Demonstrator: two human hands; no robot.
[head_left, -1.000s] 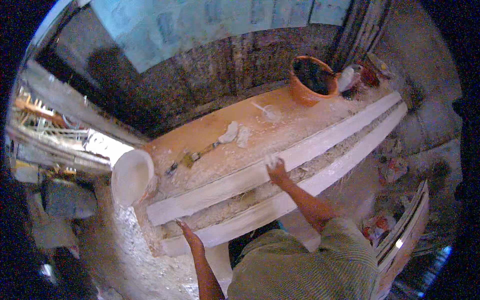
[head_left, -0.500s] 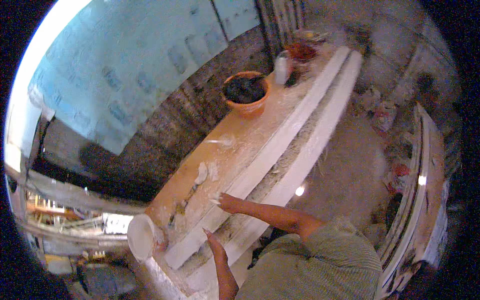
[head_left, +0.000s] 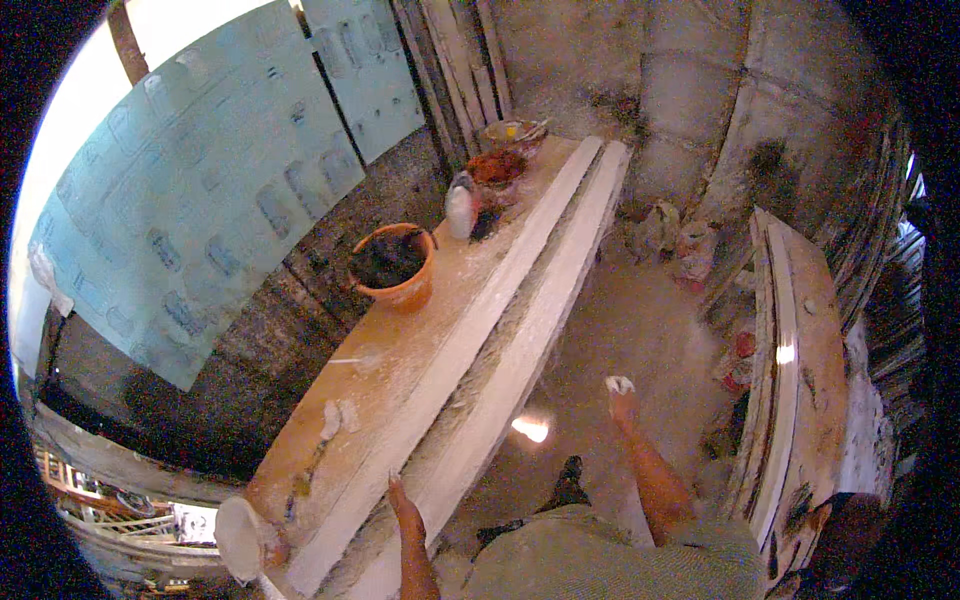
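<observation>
Two long white-coated boards lie side by side, the left board and the right board, with a rough dusty gap between them. My left hand is at their near part, fingers stretched out, holding nothing that I can see. Out to the right, clear of the boards, my right hand hangs over the floor. Its fingers are closed round a small white piece, too blurred to name. The boards rest on a dusty tan worktable.
On the table stand an orange bucket with dark contents, a white bottle and a bowl of reddish stuff. A white tub sits at the near left corner. More long boards lean at right.
My right hand has swung off the left board to the right, over the floor, with the white piece still in it. My left hand stays near the boards. The view has turned right.
</observation>
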